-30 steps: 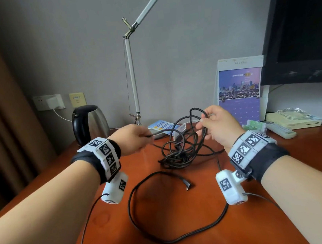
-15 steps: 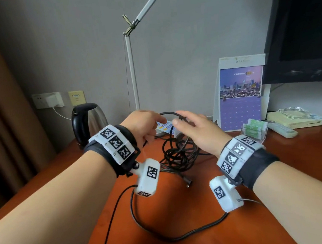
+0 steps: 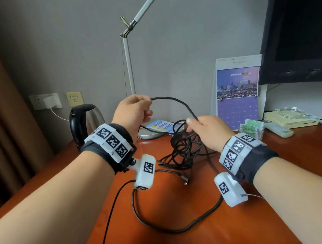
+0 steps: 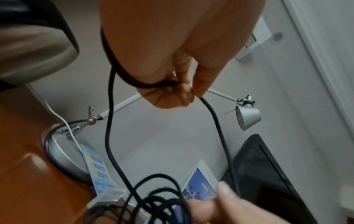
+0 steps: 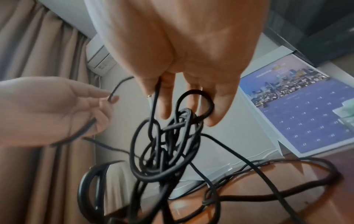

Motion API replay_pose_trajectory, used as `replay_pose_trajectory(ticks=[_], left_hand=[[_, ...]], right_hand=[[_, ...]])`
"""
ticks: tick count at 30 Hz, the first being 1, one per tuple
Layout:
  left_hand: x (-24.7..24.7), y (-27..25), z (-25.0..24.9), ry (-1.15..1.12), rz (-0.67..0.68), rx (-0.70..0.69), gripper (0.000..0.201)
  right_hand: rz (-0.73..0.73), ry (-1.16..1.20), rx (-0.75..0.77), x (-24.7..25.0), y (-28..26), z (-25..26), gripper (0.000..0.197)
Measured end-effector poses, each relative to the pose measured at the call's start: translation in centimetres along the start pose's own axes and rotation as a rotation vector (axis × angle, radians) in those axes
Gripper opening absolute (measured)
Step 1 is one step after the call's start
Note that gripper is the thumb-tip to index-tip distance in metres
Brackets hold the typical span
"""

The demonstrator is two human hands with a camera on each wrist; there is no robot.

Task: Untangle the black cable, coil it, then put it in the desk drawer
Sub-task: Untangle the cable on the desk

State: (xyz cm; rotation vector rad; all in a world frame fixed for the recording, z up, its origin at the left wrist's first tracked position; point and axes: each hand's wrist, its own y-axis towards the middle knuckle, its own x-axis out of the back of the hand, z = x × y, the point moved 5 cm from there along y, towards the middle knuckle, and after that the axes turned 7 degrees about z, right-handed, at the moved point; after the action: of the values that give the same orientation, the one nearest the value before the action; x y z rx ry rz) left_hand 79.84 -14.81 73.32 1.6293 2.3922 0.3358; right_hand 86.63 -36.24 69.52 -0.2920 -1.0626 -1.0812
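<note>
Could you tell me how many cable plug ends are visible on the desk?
1: a plug end lies on the desk between the wrists; the other may be hidden in the tangle.

Black cable [image 3: 182, 147]: thin, matte, still knotted in a loose clump raised off the desk [image 3: 188, 238]; one strand arcs toward 10 o'clock, a slack loop lies toward 6 o'clock.

One black cable [image 3: 175, 100] hangs tangled between my two hands: left hand [image 3: 133, 112], right hand [image 3: 208, 130]. On my desk [image 3: 280, 169]: one kettle [image 3: 85, 121] far left, one lamp [image 3: 129, 69], one calendar [image 3: 237, 92], one remote [image 3: 279, 129] and one television [image 3: 303, 27] far right. Each wrist bears one marker band, two in all. One charger [image 3: 51, 101] sits in the wall socket.
</note>
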Motion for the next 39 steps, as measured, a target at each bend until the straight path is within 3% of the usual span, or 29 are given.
replay_pose_trajectory(ticks=[4, 7, 9, 11, 12, 15, 19, 21, 23, 26, 28, 32, 34, 36, 39], left_hand=[[0.3, -0.7, -0.7, 0.441, 0.038, -0.115, 0.036], [-0.9, -1.9, -1.2, 0.507, 0.094, -0.217, 0.012], [-2.4, -2.8, -0.9, 0.507, 0.198, -0.236, 0.01], [-4.2, -3.7, -0.1, 0.628, 0.327, -0.214, 0.007], [-5.1, -4.2, 0.4, 0.712, 0.398, -0.207, 0.005], [-6.9, -5.0, 2.2, 0.916, 0.504, -0.208, 0.026], [-7.0, -4.4, 3.4, 0.936, 0.444, -0.213, 0.016], [-6.9, -3.9, 3.8, 0.931, 0.433, -0.175, 0.021], [-6.8, -3.6, 3.4, 0.878, 0.406, -0.151, 0.011], [-6.7, -3.1, 2.8, 0.748, 0.352, -0.124, 0.014], [-6.6, -2.8, 2.3, 0.737, 0.309, -0.126, 0.012], [-6.7, -2.7, 1.9, 0.74, 0.313, -0.141, 0.014], [-6.3, -2.7, 2.1, 0.729, 0.304, -0.122, 0.016], [-5.9, -2.9, 2.6, 0.661, 0.297, -0.08, 0.018], [-5.2, -2.8, 3.5, 0.591, 0.293, -0.011, 0.018]], right_hand=[[-0.153, 0.23, -0.096, 1.7, 0.4, -0.9, 0.054], [-0.142, 0.142, -0.141, 2.3, 0.7, -0.6, 0.063], [-0.133, 0.002, -0.112, 2.8, 0.6, 0.6, 0.067], [-0.093, 0.036, -0.093, 3.0, 0.6, 1.5, 0.063], [-0.05, 0.135, -0.091, 2.8, 0.7, 1.7, 0.061], [0.054, 0.548, -0.118, 2.0, 0.5, 2.4, 0.061], [0.081, 0.892, -0.104, 2.8, -0.5, 4.2, 0.055], [0.04, 1.061, -0.114, 4.0, -0.7, 4.3, 0.053], [0.031, 1.292, -0.148, 5.0, -0.4, 4.0, 0.051], [0.056, 1.555, -0.124, 5.4, 0.0, 3.7, 0.043], [0.096, 1.42, -0.021, 4.7, -0.2, 3.8, 0.029], [0.135, 0.522, 0.101, 2.4, -0.5, 3.9, 0.007], [0.086, 0.264, 0.116, 2.3, -0.3, 3.9, 0.014], [0.054, 0.251, 0.142, 2.8, -0.3, 4.5, 0.018], [0.052, 0.528, 0.216, 3.7, -0.5, 6.0, 0.026]])
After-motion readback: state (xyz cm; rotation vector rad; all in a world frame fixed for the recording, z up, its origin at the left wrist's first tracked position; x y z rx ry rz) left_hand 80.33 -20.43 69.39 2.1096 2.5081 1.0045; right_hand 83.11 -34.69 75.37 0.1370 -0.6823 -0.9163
